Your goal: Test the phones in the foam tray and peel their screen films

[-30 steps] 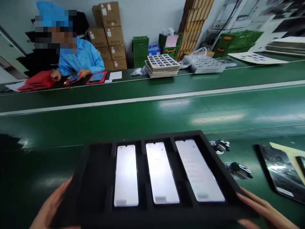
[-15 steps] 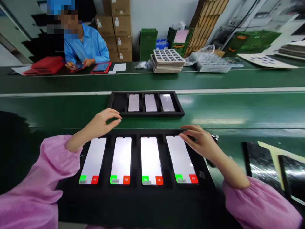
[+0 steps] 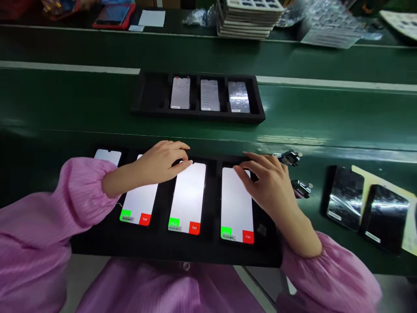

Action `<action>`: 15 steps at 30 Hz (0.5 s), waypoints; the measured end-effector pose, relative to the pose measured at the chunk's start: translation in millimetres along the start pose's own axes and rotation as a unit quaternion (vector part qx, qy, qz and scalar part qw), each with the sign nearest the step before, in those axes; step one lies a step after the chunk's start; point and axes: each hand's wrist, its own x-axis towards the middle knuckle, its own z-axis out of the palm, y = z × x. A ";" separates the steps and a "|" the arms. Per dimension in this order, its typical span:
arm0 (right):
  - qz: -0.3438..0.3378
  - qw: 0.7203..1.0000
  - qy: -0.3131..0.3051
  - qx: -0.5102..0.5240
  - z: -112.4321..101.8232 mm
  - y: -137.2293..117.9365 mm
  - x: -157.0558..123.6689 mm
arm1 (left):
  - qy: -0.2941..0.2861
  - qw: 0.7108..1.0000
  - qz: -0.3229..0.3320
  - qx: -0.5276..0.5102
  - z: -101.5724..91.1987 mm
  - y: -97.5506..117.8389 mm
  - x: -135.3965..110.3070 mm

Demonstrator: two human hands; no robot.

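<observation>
Black tray beneath left hand and right hand (no grip)

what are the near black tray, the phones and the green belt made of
Near black tray: likely matte foam, dull with thick walls; maybe plastic. Phones: smooth glass fronts, lit white. Green belt: smooth rubbery or vinyl sheet, soft sheen from blurred light streaks.

Four phones lie flat and face up, side by side in a black foam tray at the counter's near edge, screens lit white, with green and red squares at their near ends.
</observation>
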 end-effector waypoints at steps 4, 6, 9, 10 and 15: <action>-0.010 1.000 -0.002 0.009 -1.2 -10.5 -7.2 | 0.020 1.000 0.015 0.014 6.5 2.7 -10.6; -0.007 1.000 -0.008 0.028 3.2 -8.9 -4.1 | 0.022 1.000 0.015 0.017 5.1 1.4 -9.0; 0.004 0.998 -0.020 0.056 8.7 -3.6 3.0 | -0.005 1.000 0.015 0.022 -3.7 0.9 2.2; 0.007 0.998 -0.024 0.064 8.6 -2.7 4.7 | -0.021 0.999 0.016 0.029 -7.2 2.4 6.9; -0.022 0.995 -0.013 0.095 -24.5 -16.3 -12.3 | 0.039 0.991 0.059 0.112 -6.9 38.8 8.6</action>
